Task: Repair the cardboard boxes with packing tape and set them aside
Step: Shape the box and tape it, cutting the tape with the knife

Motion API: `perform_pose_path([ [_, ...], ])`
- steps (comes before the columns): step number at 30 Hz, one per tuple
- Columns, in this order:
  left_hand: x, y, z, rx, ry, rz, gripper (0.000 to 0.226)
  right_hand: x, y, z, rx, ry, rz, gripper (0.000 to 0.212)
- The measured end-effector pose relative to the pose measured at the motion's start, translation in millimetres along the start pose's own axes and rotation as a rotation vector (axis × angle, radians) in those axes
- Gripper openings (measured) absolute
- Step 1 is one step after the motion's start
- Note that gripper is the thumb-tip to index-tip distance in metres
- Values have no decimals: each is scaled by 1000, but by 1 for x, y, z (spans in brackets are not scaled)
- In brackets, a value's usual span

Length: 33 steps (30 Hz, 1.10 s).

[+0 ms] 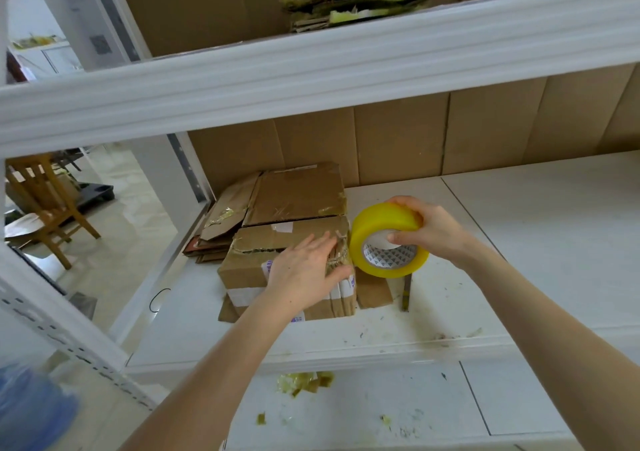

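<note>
A flattened, torn cardboard box point(256, 263) lies on the white shelf point(519, 243), on top of other flat cardboard. My left hand point(304, 270) presses flat on its right part, fingers straight, beside a frayed torn edge point(337, 250). My right hand point(429, 229) grips a big yellow roll of packing tape point(384, 239), thumb inside the core, fingers over the top. The roll is held just right of the box, close to the torn edge. Whether a strip of tape runs from roll to box is not clear.
More flattened boxes point(298, 198) are stacked behind, against the cardboard back wall. A white shelf beam point(311, 80) crosses above. Torn cardboard scraps point(363, 4) lie on the upper shelf. Tape bits point(304, 381) litter the lower shelf. A wooden chair point(45, 205) stands left.
</note>
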<state>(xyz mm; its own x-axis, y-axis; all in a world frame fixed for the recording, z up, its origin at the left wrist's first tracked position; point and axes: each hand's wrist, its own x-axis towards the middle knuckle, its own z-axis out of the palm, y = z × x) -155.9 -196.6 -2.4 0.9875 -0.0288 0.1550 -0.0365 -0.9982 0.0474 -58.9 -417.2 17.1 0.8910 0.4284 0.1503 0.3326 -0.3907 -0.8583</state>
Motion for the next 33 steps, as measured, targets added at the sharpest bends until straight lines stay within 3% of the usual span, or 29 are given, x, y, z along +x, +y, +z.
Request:
perform_pose_path([
  [3,13,19,-11,-226,111,-34,89,3,-4,0,-55,-6,-1,63],
  [6,41,47,-27,-396,85,46,84,6,-9,-1,-121,-3,-30,67],
  [9,61,58,-34,-305,51,87,65,7,-9,-1,-142,-7,-42,76],
  [12,68,55,-33,-287,50,64,56,1,16,-8,-210,13,186,89],
  [16,70,53,-31,-280,94,27,56,-27,59,12,-479,-62,540,52],
  [20,67,56,-27,-251,108,64,55,-36,75,60,-580,-47,583,43],
  [22,67,56,-26,-263,113,70,55,-35,78,62,-546,-18,599,26],
  [24,66,57,-27,-273,112,65,56,-36,81,49,-456,34,629,23],
  [26,65,58,-27,-298,109,50,54,-41,78,28,-298,211,590,29],
  [29,63,59,-28,-352,110,21,35,-49,50,-2,19,528,338,24],
  [33,60,61,-30,-412,120,38,25,-47,-5,-4,62,484,66,20],
])
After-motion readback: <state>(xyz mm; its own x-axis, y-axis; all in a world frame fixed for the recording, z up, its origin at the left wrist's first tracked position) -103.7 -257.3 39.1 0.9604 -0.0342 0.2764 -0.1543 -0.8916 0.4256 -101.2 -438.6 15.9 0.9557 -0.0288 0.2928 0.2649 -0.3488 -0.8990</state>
